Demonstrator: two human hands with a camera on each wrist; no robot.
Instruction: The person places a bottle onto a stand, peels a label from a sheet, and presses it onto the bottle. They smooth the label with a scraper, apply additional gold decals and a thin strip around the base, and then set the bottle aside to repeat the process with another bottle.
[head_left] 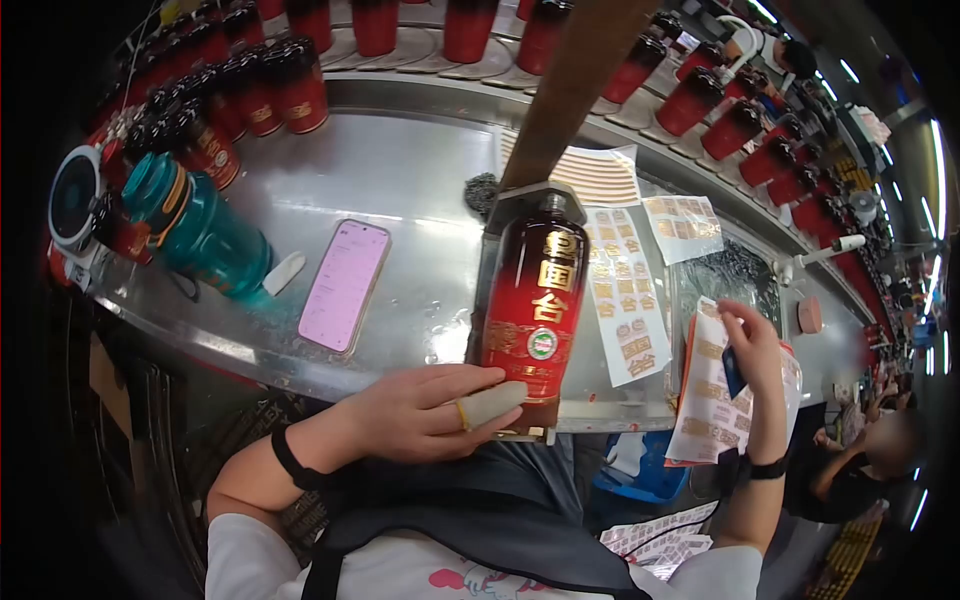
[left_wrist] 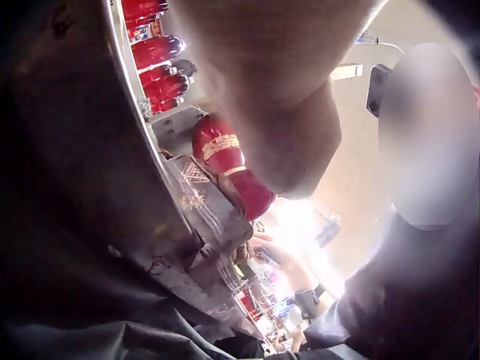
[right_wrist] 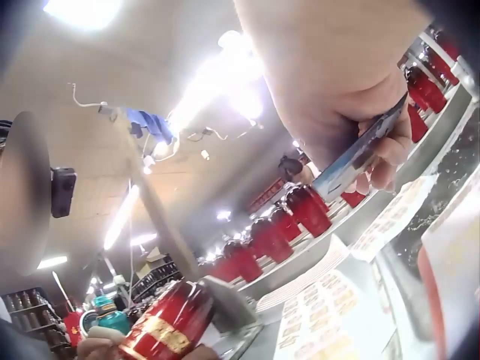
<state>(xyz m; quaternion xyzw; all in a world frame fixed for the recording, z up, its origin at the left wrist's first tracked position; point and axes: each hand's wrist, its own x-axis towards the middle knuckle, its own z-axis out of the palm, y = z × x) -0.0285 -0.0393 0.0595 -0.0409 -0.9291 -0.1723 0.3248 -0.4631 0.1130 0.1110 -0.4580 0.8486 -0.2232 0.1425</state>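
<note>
A red-and-black bottle (head_left: pixel 530 300) with gold characters and a round green-and-white sticker lies in a metal cradle (head_left: pixel 492 240). My left hand (head_left: pixel 430 410) grips its lower end, one finger wrapped in a pale cover. In the right wrist view, fingers show on both sides of the bottle (right_wrist: pixel 169 322). My right hand (head_left: pixel 757 345) holds a thin dark blue card (head_left: pixel 733 371) over a stack of label sheets (head_left: pixel 708 410) at the bench's right. The card (right_wrist: pixel 364 154) also shows between thumb and fingers in the right wrist view.
Gold label sheets (head_left: pixel 622 300) lie right of the cradle, beside a wet dark panel (head_left: pixel 735 275). Left of it are a phone (head_left: pixel 345 285) and a teal water bottle (head_left: pixel 205 235). A brown post (head_left: pixel 575 90) rises behind. Red bottles (head_left: pixel 690 100) line a conveyor along the back.
</note>
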